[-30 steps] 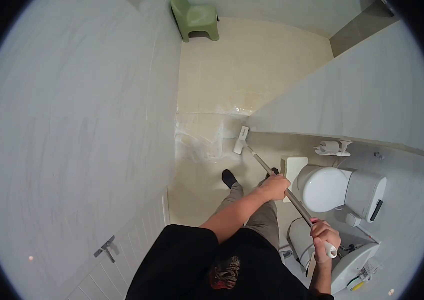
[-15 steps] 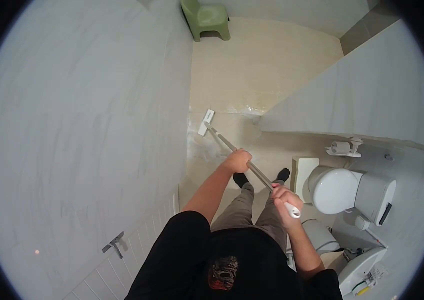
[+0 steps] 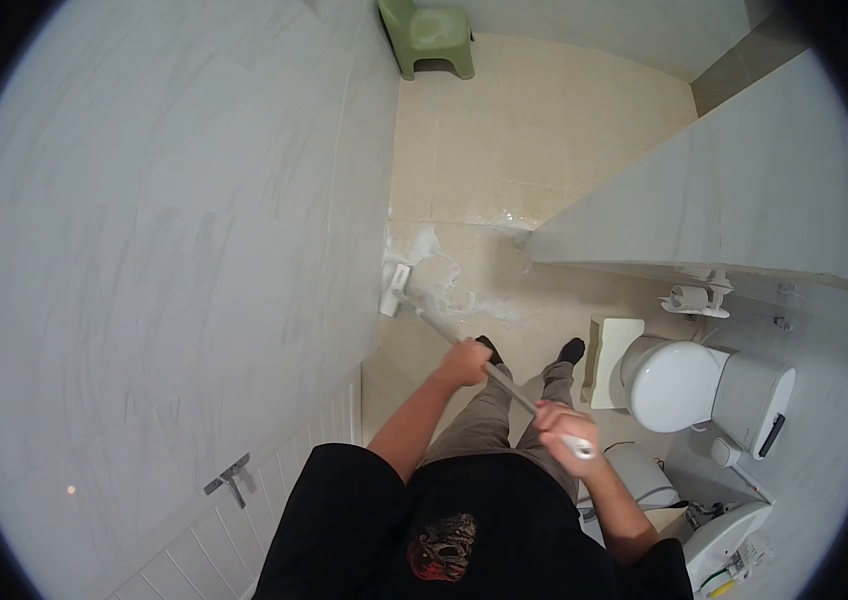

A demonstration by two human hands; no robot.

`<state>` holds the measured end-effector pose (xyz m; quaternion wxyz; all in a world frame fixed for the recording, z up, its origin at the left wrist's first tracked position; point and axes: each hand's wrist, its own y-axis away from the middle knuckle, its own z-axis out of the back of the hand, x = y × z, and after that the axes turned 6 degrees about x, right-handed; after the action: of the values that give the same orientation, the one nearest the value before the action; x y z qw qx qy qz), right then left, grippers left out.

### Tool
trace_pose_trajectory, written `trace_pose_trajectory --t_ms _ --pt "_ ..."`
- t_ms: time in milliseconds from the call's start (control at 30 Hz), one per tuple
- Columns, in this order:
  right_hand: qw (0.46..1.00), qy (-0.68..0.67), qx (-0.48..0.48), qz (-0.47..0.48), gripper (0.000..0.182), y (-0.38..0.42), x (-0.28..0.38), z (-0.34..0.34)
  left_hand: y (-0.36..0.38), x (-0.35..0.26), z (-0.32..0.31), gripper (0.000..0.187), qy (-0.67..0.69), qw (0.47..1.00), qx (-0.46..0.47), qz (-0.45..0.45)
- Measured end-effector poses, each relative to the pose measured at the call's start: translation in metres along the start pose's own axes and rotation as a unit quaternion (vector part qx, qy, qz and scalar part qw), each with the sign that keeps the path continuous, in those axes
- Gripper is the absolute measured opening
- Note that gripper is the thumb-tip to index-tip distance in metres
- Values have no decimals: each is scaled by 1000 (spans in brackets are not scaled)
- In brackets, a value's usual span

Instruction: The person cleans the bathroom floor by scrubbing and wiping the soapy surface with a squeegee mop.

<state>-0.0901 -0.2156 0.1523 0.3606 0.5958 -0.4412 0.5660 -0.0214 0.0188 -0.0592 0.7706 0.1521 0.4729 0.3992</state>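
My left hand [image 3: 464, 362] is wrapped round the middle of the grey handle of a long floor brush [image 3: 512, 388]. Higher up, close to the white end with its hanging hole, my right hand [image 3: 566, 430] grips the same handle. The brush's white rectangular head [image 3: 395, 290] rests on the floor beside the left wall; its underside is hidden. White suds [image 3: 434, 280] lie in smears around and to the right of the head.
A green plastic chair [image 3: 436, 38] stands at the far end. To my right are a toilet [image 3: 674, 388], a cream footstool [image 3: 612, 362], a toilet paper holder [image 3: 696, 298] and a washbasin [image 3: 729, 540]. A grey partition [image 3: 684, 200] juts in, and a door handle [image 3: 231, 478] is at lower left.
The brush head has moved back toward me and left, closer to the wall. Both hands have come lower with the handle, and more suds show on the floor.
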Motion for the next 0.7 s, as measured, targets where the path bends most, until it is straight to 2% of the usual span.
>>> trace_pose_trajectory --t_ms 67,100,200,267,400,467,533,633,700 --pt "999 14 28 13 18 -14 -9 -13 14 33 -1 13 -47 997 -61 -1" --pt "999 17 34 22 17 -24 -8 -18 14 36 4 13 -48 997 -59 0" --pt "998 17 48 24 18 -37 -10 -12 10 40 15 11 -5 996 -84 -15" --pt "997 19 73 21 19 -45 -7 2 -4 38 17 10 39 990 -132 -29" --pt "994 55 93 19 18 -40 12 21 -29 16 14 12 61 984 -164 -43" --pt "996 66 64 13 18 -29 21 29 -37 -15 24 21 56 958 -261 -109" --pt "997 77 5 5 21 -20 39 41 -58 -39 16 13 58 986 -141 -63" --pt "994 79 -66 -22 26 2 77 55 -65 -109 16 13 84 985 -115 -99" --pt "990 87 -105 -42 28 20 84 63 -66 -128 10 13 87 984 -108 -109"
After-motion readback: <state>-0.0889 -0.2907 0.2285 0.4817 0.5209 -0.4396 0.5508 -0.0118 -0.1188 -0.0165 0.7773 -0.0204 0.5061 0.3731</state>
